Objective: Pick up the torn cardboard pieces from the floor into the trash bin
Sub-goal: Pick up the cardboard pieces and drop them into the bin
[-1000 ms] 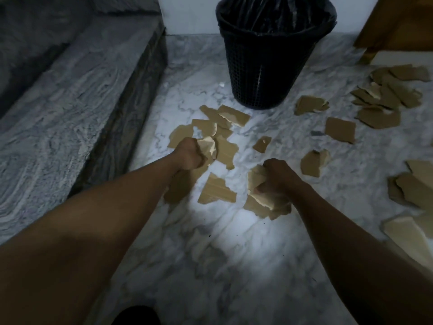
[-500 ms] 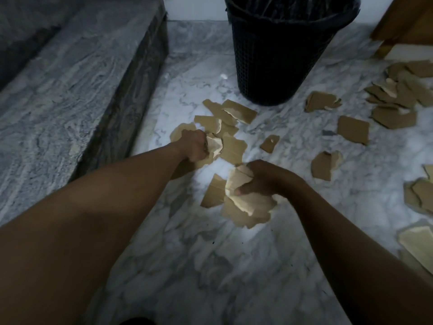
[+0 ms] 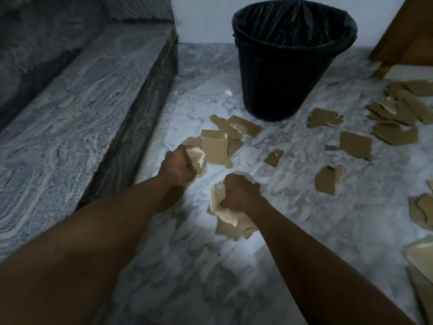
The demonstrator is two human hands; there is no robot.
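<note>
— Cardboard in both fists, then?
— Yes. The left hand (image 3: pixel 178 166) is curled round a crumpled wad (image 3: pixel 198 158). The right hand (image 3: pixel 239 195) clamps a bigger bundle (image 3: pixel 229 221), whose lower sheets hang out below the fist, close to the floor.
— So what makes the carry go well?
— I'd tuck those hanging sheets in or squeeze tighter, since they look likely to slip. Then bring both loads over the rim of the trash bin (image 3: pixel 276 85), which stands ahead beyond the hands, and let go only above its black liner.
— And what's left?
— Plenty. 1 cluster of loose pieces (image 3: pixel 225 141) lies between the hands and the bin, and more scraps (image 3: pixel 356 145) spread to the right. I'd judge the job well short of done.
— The room?
— Pale veined marble floor (image 3: pixel 210 277), bright around the hands and dim elsewhere. A grey stone ledge (image 3: pixel 82 102) runs along the left, a white wall (image 3: pixel 201 19) stands behind the bin, and a wooden panel (image 3: pixel 403 31) is at the far right.
</note>
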